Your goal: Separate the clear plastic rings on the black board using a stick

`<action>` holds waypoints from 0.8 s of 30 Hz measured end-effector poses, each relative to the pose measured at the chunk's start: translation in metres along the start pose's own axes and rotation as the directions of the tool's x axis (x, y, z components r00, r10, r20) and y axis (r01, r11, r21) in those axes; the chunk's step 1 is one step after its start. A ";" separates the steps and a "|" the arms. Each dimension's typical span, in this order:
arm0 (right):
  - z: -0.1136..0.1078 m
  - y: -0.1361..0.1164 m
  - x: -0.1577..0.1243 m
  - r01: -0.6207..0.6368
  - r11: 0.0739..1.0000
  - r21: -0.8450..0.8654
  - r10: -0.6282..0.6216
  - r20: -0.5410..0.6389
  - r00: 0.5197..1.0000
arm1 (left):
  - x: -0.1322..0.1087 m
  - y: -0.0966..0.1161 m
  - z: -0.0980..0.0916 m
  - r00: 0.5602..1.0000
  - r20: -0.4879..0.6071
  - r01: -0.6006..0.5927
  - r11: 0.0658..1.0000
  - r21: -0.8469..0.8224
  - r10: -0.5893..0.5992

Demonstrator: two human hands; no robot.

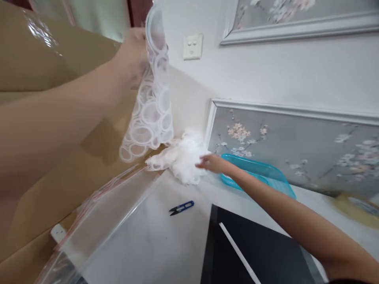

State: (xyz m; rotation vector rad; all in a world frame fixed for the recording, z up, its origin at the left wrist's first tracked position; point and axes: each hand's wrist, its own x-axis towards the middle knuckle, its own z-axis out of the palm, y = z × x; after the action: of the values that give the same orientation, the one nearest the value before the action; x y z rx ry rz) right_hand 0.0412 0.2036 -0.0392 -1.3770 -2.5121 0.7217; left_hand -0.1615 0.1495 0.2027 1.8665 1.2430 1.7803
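My left hand (137, 49), raised at the upper left, grips a white lace piece (151, 112) with a pattern of rings; it hangs down toward the table, and the fingers are partly behind it. Below lies a heap of white lace or fluffy material (185, 157) against the wall. My right hand (210, 163) reaches to the right side of that heap with its fingers apart and nothing visible held. Blue thread snips (181, 208) lie on the table in front of the heap.
A cardboard box (97, 154) stands at left, with clear plastic bags (112, 209) beside it. A black board (245, 248) bears a white strip (239, 252). Behind my right arm is a blue plastic tray (275, 179). Tape (359, 207) lies at right; a floral panel (296, 150) lines the wall.
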 end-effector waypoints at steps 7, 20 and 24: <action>0.077 0.067 -0.181 -0.185 0.942 -0.281 0.255 0.239 0.937 | -0.005 -0.021 0.057 0.996 0.041 -0.072 0.990 -0.122 0.078; 0.085 0.114 -0.249 -0.522 0.271 0.808 0.117 0.511 0.852 | -0.095 -0.009 0.170 0.978 0.173 0.163 0.946 -0.279 -0.117; 0.091 0.128 -0.287 -0.240 -0.111 0.964 0.095 0.251 0.963 | -0.129 -0.005 0.170 0.963 0.229 0.209 0.931 -0.298 -0.143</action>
State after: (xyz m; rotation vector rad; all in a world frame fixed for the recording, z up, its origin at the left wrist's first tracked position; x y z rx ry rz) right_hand 0.2594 -0.0070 -0.1623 -0.8751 -0.8642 2.1392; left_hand 0.0088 0.1182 0.0772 1.6466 0.9491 1.5441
